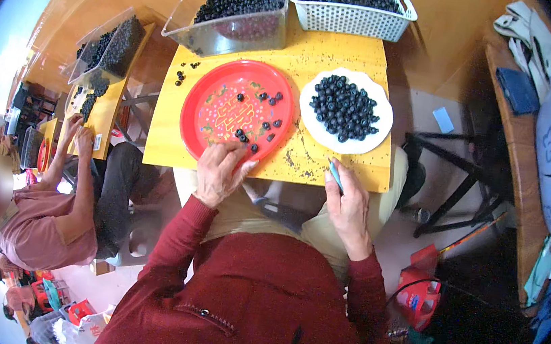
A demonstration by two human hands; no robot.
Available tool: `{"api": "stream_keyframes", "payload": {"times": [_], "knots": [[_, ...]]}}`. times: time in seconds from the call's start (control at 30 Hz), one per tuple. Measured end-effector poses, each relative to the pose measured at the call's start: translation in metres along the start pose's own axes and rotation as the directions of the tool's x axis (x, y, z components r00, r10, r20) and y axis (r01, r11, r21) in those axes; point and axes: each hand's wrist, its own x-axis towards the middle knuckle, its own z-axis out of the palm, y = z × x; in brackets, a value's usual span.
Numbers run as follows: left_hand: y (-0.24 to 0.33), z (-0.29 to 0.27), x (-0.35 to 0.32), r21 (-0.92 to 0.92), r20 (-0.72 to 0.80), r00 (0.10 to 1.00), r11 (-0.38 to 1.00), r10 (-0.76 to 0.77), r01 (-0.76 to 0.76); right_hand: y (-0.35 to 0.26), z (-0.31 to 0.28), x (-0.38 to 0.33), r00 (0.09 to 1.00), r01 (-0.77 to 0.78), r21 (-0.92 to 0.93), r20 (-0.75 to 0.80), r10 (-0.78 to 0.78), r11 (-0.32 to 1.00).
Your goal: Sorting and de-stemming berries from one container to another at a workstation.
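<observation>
My left hand point(219, 172) rests over the near rim of a red round plate point(196, 105), fingers bent and drawn together. What they pinch, if anything, is hidden. Several small blue-black balls point(266, 125), berries or beads, lie scattered on the plate's right side; a couple are close to my fingertips. In my right hand point(351, 211), at the table's near edge, is a slim light-blue handled tool point(336, 173), its tip too small to make out. Beyond it stands a white scalloped plate point(307, 118) heaped with the same dark balls point(345, 108).
A clear plastic bin point(236, 44) and a white perforated basket point(350, 21), both full of dark balls, stand at the far edge. Dark crumbs dot the yellow table point(289, 51). At left, another person point(56, 222) works at a similar table. Cloths lie on a right-hand bench point(529, 153).
</observation>
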Motion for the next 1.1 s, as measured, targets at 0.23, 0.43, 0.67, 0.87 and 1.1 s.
{"api": "stream_keyframes", "payload": {"times": [0.23, 0.43, 0.67, 0.87, 1.1], "knots": [[0.005, -0.001, 0.000, -0.049, -0.035, 0.999, 0.999, -0.009, 0.008, 0.007, 0.004, 0.002, 0.999, 0.046, -0.055, 0.015, -0.045, 0.997], [0.005, 0.003, 0.001, -0.019, -0.071, 0.997, 1.000, -0.009, 0.008, 0.009, 0.004, 0.003, 0.994, 0.103, -0.111, 0.044, -0.099, 0.989], [0.007, 0.009, 0.005, -0.019, -0.089, 0.996, 1.000, -0.016, 0.014, 0.011, 0.003, 0.002, 0.994, 0.097, -0.118, 0.061, -0.090, 0.988], [0.012, 0.010, 0.009, 0.020, -0.111, 0.994, 1.000, -0.014, 0.016, 0.015, 0.004, 0.000, 0.996, 0.066, -0.153, 0.064, -0.056, 0.986], [0.013, 0.013, 0.010, 0.064, -0.129, 0.992, 0.998, 0.009, -0.001, 0.016, 0.006, 0.000, 0.995, 0.093, -0.112, 0.030, -0.090, 0.989]]}}
